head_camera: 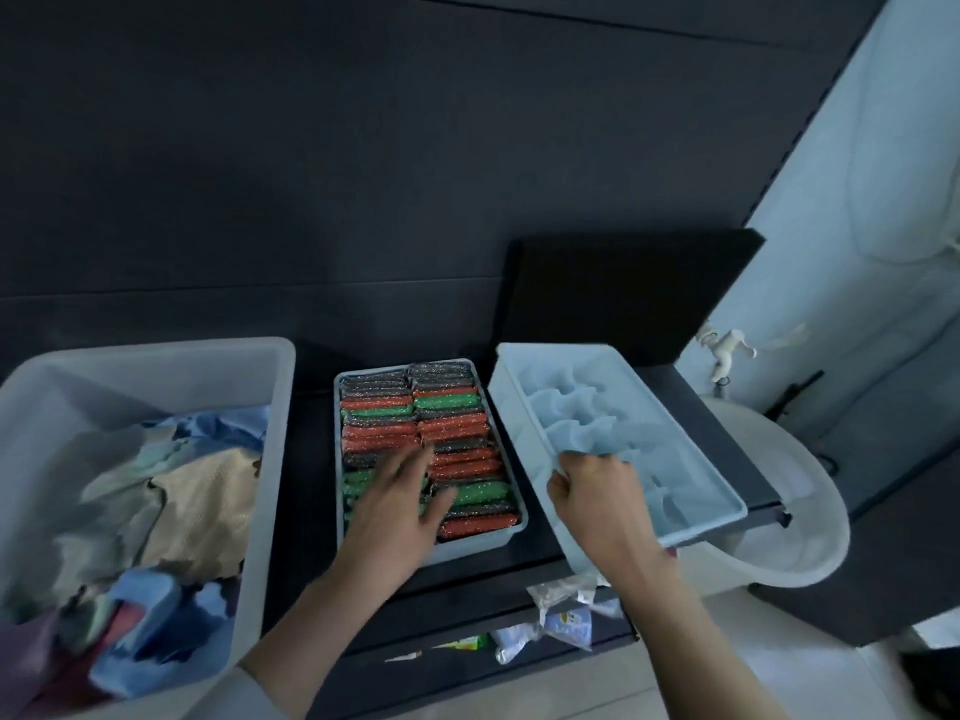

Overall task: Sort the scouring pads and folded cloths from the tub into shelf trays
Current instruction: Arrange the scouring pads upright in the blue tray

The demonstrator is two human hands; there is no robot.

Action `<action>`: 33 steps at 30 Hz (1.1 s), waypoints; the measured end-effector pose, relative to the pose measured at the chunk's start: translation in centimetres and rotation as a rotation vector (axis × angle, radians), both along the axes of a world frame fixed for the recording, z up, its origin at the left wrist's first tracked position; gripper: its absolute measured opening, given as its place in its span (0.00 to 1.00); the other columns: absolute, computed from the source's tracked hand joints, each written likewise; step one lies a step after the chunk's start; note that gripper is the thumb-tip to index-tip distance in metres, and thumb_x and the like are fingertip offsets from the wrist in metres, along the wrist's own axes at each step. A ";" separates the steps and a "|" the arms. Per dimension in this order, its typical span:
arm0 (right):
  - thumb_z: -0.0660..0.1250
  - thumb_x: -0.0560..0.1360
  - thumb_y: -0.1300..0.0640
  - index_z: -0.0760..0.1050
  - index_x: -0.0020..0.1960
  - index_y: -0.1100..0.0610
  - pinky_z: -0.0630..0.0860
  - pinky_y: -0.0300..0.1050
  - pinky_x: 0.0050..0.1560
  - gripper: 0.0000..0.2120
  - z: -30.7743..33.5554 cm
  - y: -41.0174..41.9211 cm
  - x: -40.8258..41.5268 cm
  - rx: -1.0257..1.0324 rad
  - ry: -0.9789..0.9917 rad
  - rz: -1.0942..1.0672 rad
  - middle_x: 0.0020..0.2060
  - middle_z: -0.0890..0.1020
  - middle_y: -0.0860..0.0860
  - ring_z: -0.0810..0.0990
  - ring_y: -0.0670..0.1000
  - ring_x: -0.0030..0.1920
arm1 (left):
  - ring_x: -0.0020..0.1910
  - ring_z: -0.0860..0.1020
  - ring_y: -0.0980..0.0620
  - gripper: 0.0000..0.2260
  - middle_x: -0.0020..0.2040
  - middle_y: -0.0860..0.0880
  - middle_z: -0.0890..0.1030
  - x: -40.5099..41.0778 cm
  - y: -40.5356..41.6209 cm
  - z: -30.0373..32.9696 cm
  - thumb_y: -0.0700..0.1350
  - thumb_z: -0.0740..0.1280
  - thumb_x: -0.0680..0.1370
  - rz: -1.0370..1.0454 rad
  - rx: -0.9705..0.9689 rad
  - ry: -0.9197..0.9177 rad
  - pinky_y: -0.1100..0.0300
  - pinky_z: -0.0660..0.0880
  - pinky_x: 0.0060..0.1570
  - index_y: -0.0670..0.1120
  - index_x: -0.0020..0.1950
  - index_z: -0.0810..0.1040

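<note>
Two bare hands worked over shelf trays: right hand pinched a soft, light blue cloth by its edge, while left hand, fingers spread, pressed springy scouring pads beside the tub.

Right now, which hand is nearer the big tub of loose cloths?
Left. The left hand rests flat on the scouring pads in the middle tray, next to the tub; the right hand grips a blue cloth in the far tray.

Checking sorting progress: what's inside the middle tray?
The middle tray holds two packed rows of red, green and dark scouring pads. The left hand lying flat covers some near pads; nothing beneath them shows.
</note>
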State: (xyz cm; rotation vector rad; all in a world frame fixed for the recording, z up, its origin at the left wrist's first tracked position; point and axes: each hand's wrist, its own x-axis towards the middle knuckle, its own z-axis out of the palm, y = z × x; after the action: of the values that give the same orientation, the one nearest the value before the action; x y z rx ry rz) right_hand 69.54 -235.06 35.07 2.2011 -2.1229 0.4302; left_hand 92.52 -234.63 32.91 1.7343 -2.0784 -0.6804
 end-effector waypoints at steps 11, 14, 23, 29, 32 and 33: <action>0.59 0.79 0.45 0.81 0.53 0.54 0.75 0.46 0.46 0.16 4.2 1.0 10.6 -0.058 -0.327 0.418 0.41 0.84 0.51 0.78 0.53 0.46 | 0.53 0.80 0.52 0.20 0.56 0.54 0.81 3.4 -1.8 6.8 0.57 0.68 0.72 0.344 0.334 0.907 0.49 0.79 0.54 0.57 0.63 0.70; 0.59 0.80 0.46 0.80 0.60 0.52 0.71 0.42 0.57 0.16 4.2 0.1 9.8 -0.208 -0.419 0.360 0.54 0.83 0.48 0.75 0.49 0.55 | 0.51 0.82 0.49 0.17 0.54 0.51 0.82 7.6 -1.5 6.1 0.57 0.65 0.74 0.420 0.384 0.897 0.45 0.80 0.52 0.57 0.62 0.72; 0.58 0.82 0.52 0.68 0.71 0.56 0.75 0.50 0.56 0.19 -3.7 -2.8 5.0 0.407 -0.405 -0.307 0.61 0.79 0.59 0.78 0.61 0.59 | 0.42 0.82 0.44 0.12 0.49 0.42 0.83 16.3 0.7 5.1 0.52 0.62 0.81 0.685 0.312 1.040 0.56 0.79 0.33 0.48 0.59 0.77; 0.55 0.83 0.56 0.77 0.59 0.53 0.74 0.47 0.44 0.13 -5.3 -2.1 5.9 0.438 -0.510 -0.354 0.50 0.82 0.59 0.80 0.59 0.47 | 0.45 0.83 0.44 0.12 0.50 0.44 0.84 16.7 1.6 4.0 0.52 0.62 0.81 0.677 0.301 1.002 0.51 0.79 0.46 0.48 0.60 0.78; 0.57 0.80 0.60 0.80 0.50 0.55 0.73 0.45 0.40 0.12 -4.5 -2.4 3.8 0.470 -0.368 -0.374 0.37 0.77 0.53 0.76 0.55 0.38 | 0.47 0.83 0.43 0.13 0.50 0.44 0.84 15.1 1.5 3.9 0.52 0.62 0.81 0.659 0.319 1.018 0.53 0.78 0.43 0.48 0.61 0.78; 0.58 0.79 0.61 0.80 0.51 0.56 0.72 0.44 0.40 0.12 -4.3 -2.3 2.6 0.471 -0.325 -0.392 0.36 0.76 0.53 0.75 0.55 0.37 | 0.47 0.83 0.42 0.14 0.50 0.44 0.85 14.5 1.3 3.8 0.52 0.62 0.81 0.657 0.335 1.022 0.52 0.78 0.44 0.48 0.62 0.78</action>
State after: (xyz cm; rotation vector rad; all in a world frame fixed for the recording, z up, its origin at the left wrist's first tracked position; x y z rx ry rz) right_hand 72.14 -237.32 30.75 1.9221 -3.0171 0.2977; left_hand 107.00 -233.35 36.67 1.5494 -0.6955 -1.3422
